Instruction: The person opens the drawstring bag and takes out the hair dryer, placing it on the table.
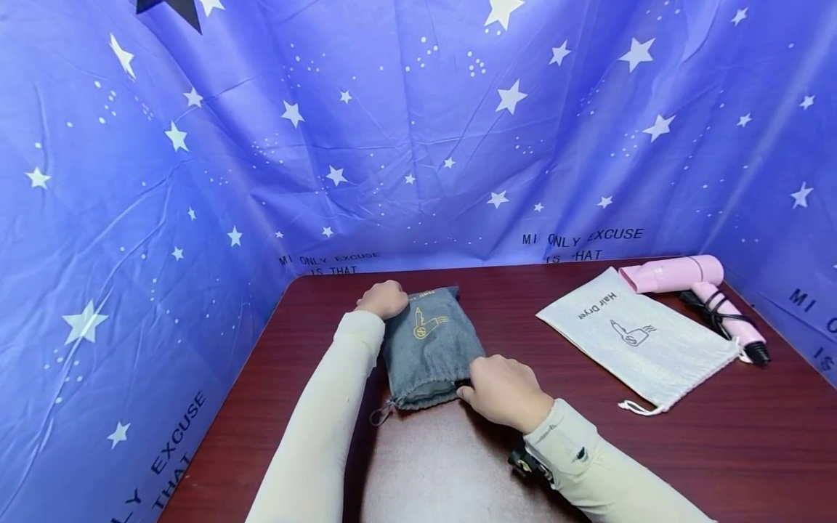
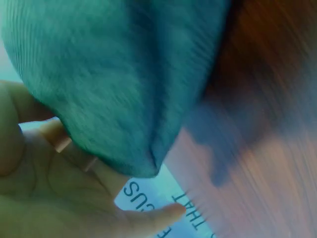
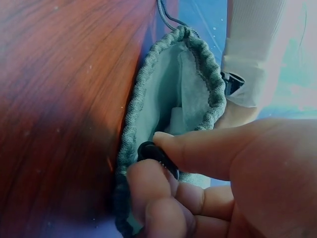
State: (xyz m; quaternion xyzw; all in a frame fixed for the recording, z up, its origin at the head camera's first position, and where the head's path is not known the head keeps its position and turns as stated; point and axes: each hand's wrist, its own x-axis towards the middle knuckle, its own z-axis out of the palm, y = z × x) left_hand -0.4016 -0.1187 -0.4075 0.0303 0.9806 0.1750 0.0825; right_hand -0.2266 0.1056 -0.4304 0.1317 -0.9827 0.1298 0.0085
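Note:
A dark grey drawstring bag with a gold hair-dryer print lies in front of me, its gathered mouth towards me. At its far left corner my left hand grips the cloth; the left wrist view has the thumb and fingers about the bag's end. My right hand is at the right side of the mouth. Between its thumb and fingers it pinches a small black piece, whose kind I cannot tell. The mouth's ruffled rim stands open, and a pale thing shows inside.
On the right of the dark red table lies a white drawstring bag printed "Hair Dryer". Beside it is a pink hair dryer with its black cord wrapped round the handle. Blue star-patterned curtains enclose the table.

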